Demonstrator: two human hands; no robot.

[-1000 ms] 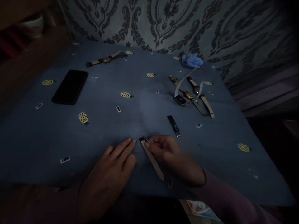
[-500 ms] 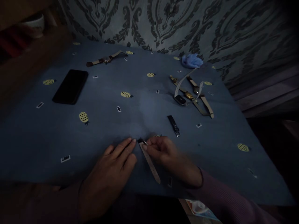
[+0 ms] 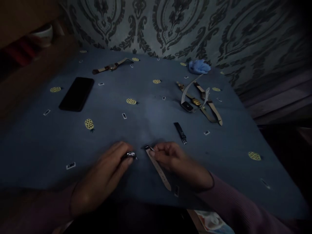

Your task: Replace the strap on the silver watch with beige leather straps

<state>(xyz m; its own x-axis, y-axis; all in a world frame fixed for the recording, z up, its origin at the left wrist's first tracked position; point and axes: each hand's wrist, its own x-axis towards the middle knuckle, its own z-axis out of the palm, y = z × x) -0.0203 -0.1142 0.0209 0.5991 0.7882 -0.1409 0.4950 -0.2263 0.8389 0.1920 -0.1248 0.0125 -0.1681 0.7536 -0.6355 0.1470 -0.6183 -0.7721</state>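
Between the thumb and fingers of my left hand [image 3: 104, 175] is a small silvery watch case [image 3: 130, 154], held just above the cloth. My right hand [image 3: 176, 161] pinches the upper end of a pale watch strap [image 3: 159, 170], whose holed tail slants down toward the table's near edge. A thin metal piece shows at my right fingertips, too small to make out. A gap lies between the watch case and the strap end. Beyond my right hand, a short black strap piece with a buckle [image 3: 180, 133] lies on the cloth.
On the blue patterned tablecloth [image 3: 107, 107] lie a black phone [image 3: 76, 94] at the left and a watch [image 3: 112, 67] behind it. Several watches, one a smartwatch [image 3: 187, 106], overlap at the right. A crumpled blue cloth [image 3: 199, 66] sits near the wall.
My left hand has drawn back to the left and turned, and the watch case now shows in its fingers. My right hand stays at the strap end. The view has shifted slightly.
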